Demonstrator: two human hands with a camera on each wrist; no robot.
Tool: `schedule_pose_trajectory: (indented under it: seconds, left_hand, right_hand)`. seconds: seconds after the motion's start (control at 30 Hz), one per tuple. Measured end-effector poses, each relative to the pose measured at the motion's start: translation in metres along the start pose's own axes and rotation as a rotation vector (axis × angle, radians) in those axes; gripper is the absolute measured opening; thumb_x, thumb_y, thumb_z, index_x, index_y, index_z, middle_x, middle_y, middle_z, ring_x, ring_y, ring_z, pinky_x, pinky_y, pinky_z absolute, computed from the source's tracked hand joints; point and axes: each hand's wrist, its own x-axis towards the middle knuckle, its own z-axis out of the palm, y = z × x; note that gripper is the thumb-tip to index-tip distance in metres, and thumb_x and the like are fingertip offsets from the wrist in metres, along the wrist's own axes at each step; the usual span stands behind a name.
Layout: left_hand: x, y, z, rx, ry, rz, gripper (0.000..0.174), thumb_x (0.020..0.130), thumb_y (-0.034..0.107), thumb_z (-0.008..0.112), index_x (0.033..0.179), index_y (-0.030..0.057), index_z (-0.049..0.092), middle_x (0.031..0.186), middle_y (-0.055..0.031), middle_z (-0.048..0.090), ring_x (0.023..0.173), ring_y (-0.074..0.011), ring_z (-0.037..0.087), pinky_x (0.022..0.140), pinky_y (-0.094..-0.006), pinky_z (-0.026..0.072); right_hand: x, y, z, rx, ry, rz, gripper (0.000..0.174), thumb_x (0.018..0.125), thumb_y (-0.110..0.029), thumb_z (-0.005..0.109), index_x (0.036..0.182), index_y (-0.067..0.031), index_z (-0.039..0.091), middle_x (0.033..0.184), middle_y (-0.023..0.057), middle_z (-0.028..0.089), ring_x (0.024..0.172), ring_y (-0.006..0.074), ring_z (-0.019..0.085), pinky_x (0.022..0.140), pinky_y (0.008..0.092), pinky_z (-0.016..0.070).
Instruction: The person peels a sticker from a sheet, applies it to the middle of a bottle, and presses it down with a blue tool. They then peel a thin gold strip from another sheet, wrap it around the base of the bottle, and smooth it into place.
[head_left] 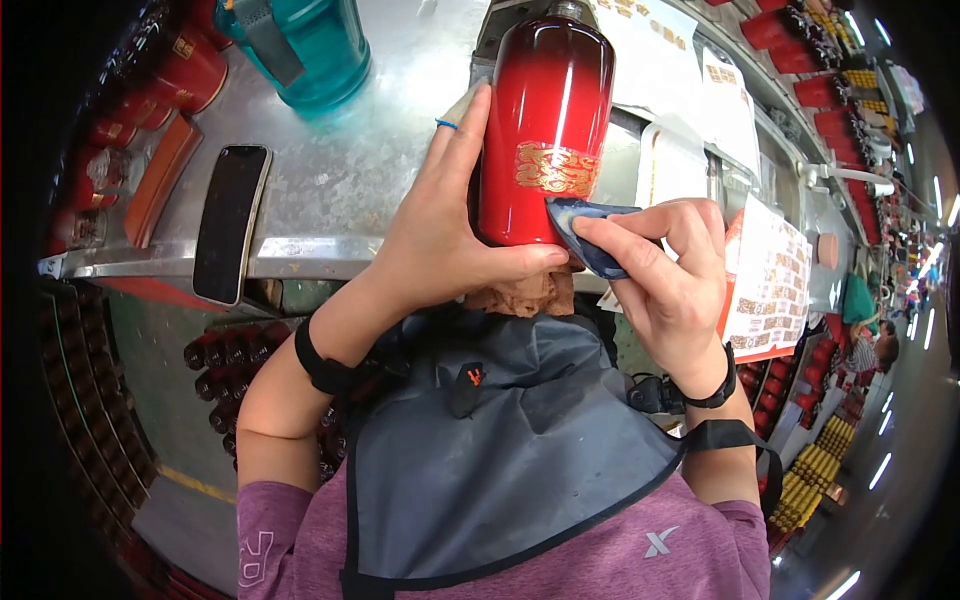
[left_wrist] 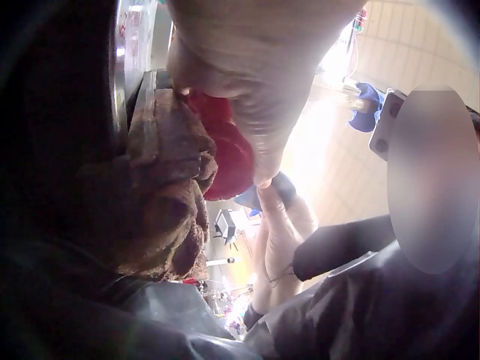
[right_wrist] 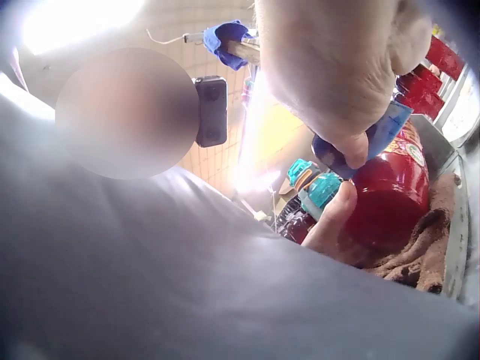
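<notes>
Your left hand (head_left: 440,235) wraps the glossy red ceramic bottle (head_left: 545,120) with its gold band, resting on brown cloth (head_left: 520,295) at the near bench edge; your right hand (head_left: 670,275) pinches a blue scraper (head_left: 590,235) against it.

Legible marks, head view:
- A white "X" logo (head_left: 659,541) on my purple shirt (head_left: 600,560).
- Outlined lettering (head_left: 257,556) on my left sleeve, of which only an "R" reads.
- Gold decal (head_left: 556,168) on the red bottle (head_left: 545,90): ornamental, characters not legible.
- Printed sheets (head_left: 770,280) beside it: gold motifs, too small to read.
</notes>
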Motion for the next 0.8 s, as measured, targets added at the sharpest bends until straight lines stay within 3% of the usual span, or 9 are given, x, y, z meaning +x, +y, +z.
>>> schedule_pose_trajectory:
  seconds: [0.1, 0.23, 0.3, 0.37, 0.4, 0.63, 0.7, 0.73, 0.8]
  left_hand:
    - [-0.001, -0.001, 0.001, 0.005, 0.003, 0.001, 0.131, 0.062, 0.041, 0.093, 0.155, -0.0074, 0.014, 0.145, -0.0276, 0.038, 0.136, -0.0385, 0.042, 0.111, -0.0422, 0.0381]
    - [-0.004, 0.001, -0.002, -0.003, -0.017, -0.029, 0.133, 0.061, 0.044, 0.093, 0.155, -0.0074, 0.014, 0.147, -0.0291, 0.035, 0.138, -0.0399, 0.039, 0.113, -0.0433, 0.0350]
    - [-0.005, 0.003, -0.004, -0.011, -0.011, -0.024, 0.132, 0.061, 0.045, 0.093, 0.154, -0.0074, 0.015, 0.148, -0.0295, 0.033, 0.139, -0.0405, 0.037, 0.114, -0.0437, 0.0337]
    - [-0.008, 0.006, -0.006, 0.091, -0.022, 0.009, 0.130, 0.061, 0.046, 0.093, 0.153, -0.0073, 0.018, 0.149, -0.0296, 0.033, 0.138, -0.0409, 0.037, 0.115, -0.0445, 0.0330]
    - [-0.009, 0.006, -0.005, 0.122, 0.018, 0.070, 0.125, 0.062, 0.035, 0.095, 0.156, -0.0006, 0.020, 0.135, -0.0207, 0.043, 0.131, -0.0337, 0.046, 0.110, -0.0443, 0.0412]
    - [-0.011, 0.013, -0.008, 0.070, 0.088, 0.056, 0.104, 0.070, 0.025, 0.091, 0.152, 0.0001, 0.031, 0.134, -0.0200, 0.043, 0.128, -0.0319, 0.048, 0.107, -0.0443, 0.0459]
    - [-0.012, 0.014, -0.009, 0.046, 0.116, 0.027, 0.085, 0.075, 0.018, 0.086, 0.146, 0.0029, 0.041, 0.133, -0.0181, 0.045, 0.125, -0.0297, 0.051, 0.105, -0.0426, 0.0478]
    - [-0.012, 0.014, -0.010, 0.045, 0.126, 0.025, 0.085, 0.075, 0.018, 0.086, 0.146, 0.0029, 0.041, 0.133, -0.0181, 0.045, 0.125, -0.0297, 0.051, 0.105, -0.0426, 0.0478]
    - [-0.010, 0.016, -0.012, 0.051, 0.144, 0.028, 0.070, 0.079, 0.012, 0.081, 0.140, 0.0050, 0.049, 0.130, -0.0162, 0.049, 0.122, -0.0276, 0.053, 0.103, -0.0407, 0.0490]
  right_hand:
    - [0.000, 0.003, -0.006, 0.043, -0.017, 0.004, 0.043, 0.062, 0.001, 0.074, 0.103, -0.0111, 0.077, 0.084, 0.0018, 0.062, 0.079, 0.0212, 0.055, 0.068, 0.0327, 0.0450]
    - [-0.005, 0.011, -0.018, 0.310, -0.061, 0.281, 0.034, 0.077, 0.000, 0.079, 0.109, -0.0052, 0.072, 0.096, 0.0056, 0.067, 0.084, 0.0184, 0.062, 0.075, 0.0292, 0.0486]
    - [-0.004, 0.009, -0.021, 0.701, 0.103, 0.622, 0.039, 0.082, 0.000, 0.078, 0.119, -0.0008, 0.065, 0.102, 0.0044, 0.068, 0.094, 0.0128, 0.063, 0.083, 0.0269, 0.0508]
    - [0.015, 0.024, -0.032, 0.767, 0.062, 0.666, 0.044, 0.086, 0.000, 0.075, 0.126, 0.0024, 0.059, 0.104, 0.0042, 0.067, 0.097, 0.0103, 0.062, 0.087, 0.0256, 0.0515]
    - [0.027, 0.030, -0.036, 0.815, 0.028, 0.669, 0.042, 0.087, 0.002, 0.072, 0.127, 0.0025, 0.059, 0.105, 0.0055, 0.068, 0.094, 0.0104, 0.063, 0.084, 0.0251, 0.0519]
    - [0.100, 0.044, -0.017, 0.635, -0.239, 0.334, 0.024, 0.096, -0.010, 0.066, 0.118, -0.0017, 0.068, 0.104, 0.0043, 0.070, 0.095, 0.0073, 0.064, 0.083, 0.0232, 0.0522]
    - [0.111, 0.041, -0.010, 0.508, -0.266, 0.186, 0.022, 0.096, -0.011, 0.065, 0.116, -0.0052, 0.070, 0.098, 0.0065, 0.072, 0.091, 0.0116, 0.067, 0.081, 0.0260, 0.0533]
    - [0.115, 0.041, -0.008, 0.346, -0.230, 0.021, 0.021, 0.095, -0.012, 0.065, 0.115, -0.0074, 0.070, 0.094, 0.0106, 0.071, 0.088, 0.0203, 0.068, 0.079, 0.0302, 0.0533]
    - [0.121, 0.038, -0.010, 0.297, -0.269, -0.020, 0.020, 0.094, -0.011, 0.064, 0.114, -0.0074, 0.070, 0.093, 0.0112, 0.071, 0.088, 0.0231, 0.068, 0.079, 0.0318, 0.0528]
